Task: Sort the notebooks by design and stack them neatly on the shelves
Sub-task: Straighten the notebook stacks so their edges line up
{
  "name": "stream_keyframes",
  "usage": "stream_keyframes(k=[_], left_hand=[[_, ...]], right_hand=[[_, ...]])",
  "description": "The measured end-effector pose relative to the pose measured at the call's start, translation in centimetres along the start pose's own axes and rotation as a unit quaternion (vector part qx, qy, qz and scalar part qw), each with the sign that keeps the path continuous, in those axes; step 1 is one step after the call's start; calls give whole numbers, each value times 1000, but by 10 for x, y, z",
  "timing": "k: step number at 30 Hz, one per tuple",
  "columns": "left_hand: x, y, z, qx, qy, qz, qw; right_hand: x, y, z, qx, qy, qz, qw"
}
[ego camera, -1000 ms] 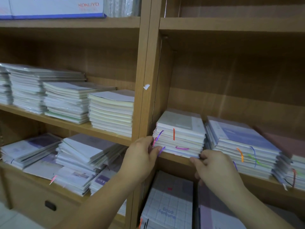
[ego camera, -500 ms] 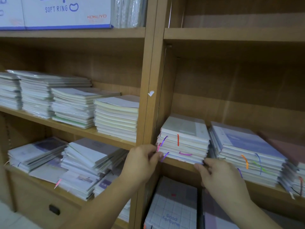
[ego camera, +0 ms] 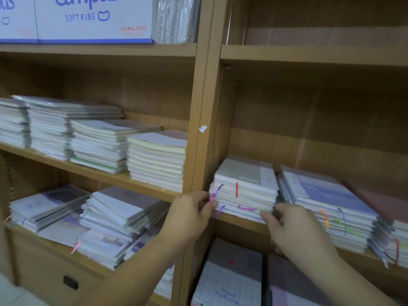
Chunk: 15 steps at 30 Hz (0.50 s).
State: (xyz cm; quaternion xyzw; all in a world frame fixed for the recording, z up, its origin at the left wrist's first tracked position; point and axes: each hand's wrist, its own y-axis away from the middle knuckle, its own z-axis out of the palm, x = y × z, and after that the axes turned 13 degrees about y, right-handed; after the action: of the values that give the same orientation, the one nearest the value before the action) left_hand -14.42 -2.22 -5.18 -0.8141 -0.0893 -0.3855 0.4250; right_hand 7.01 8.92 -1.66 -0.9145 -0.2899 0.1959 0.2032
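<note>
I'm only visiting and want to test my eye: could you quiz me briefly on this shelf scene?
1. True or false: the left hand and the right hand are both at one notebook stack.
2. The white Campus box sits: A) on the top-left shelf, B) on the floor, C) beside the hands.
3. Which hand is at the pink ribbon?
Key: 1 true; 2 A; 3 left.

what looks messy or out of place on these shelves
The notebook stacks on the lower-left shelf are askew: books are fanned at different angles, some slide forward, and a pink ribbon pokes out. A torn white scrap clings to the wooden upright. The ribboned stack sits fairly square.
</note>
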Motion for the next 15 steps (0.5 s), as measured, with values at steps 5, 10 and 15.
stream_keyframes(k=[5,10,15], left_hand=[[-3,0,8,16,24,-28,999],[0,-2,7,2,22,-47,999],[-3,-4,9,-2,-39,-17,999]], right_hand=[[2,-1,-4,-36,-26,23,999],[-6,0,-6,-68,-83,42,993],[-12,1,-5,-66,-120,50,989]])
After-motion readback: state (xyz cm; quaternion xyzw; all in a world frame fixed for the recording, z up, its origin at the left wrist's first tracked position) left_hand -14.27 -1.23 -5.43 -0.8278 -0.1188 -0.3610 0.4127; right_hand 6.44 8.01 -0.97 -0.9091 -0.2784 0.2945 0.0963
